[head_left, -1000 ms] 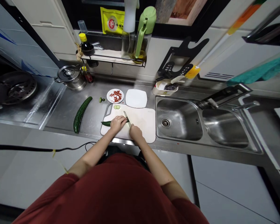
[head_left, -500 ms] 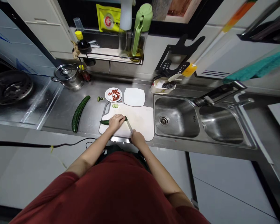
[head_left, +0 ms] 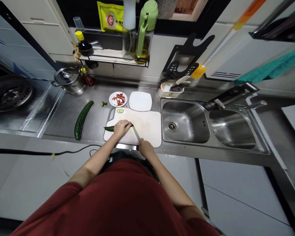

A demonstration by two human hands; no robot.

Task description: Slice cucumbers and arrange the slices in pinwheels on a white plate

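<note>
My left hand (head_left: 121,128) is closed over a cucumber (head_left: 109,128) lying on the white cutting board (head_left: 149,129); one end sticks out to the left and a little shows at the fingertips. In my right hand (head_left: 146,147) is the handle of a knife (head_left: 136,133), its blade tilted up and left to the cucumber's right end by my left fingers. Two pale cucumber slices (head_left: 120,111) rest near the board's upper left corner. My left palm hides the middle of the cucumber.
A whole cucumber (head_left: 83,120) lies left of the board, near cut-off ends (head_left: 103,104). Behind the board are a plate of chopped red pieces (head_left: 118,99) and a white square plate (head_left: 140,101). A double sink (head_left: 186,121) is at right, a lidded pot (head_left: 69,81) at back left.
The whole view has shifted slightly. Both hands, the knife and the cucumber keep nearly the same places on the board.
</note>
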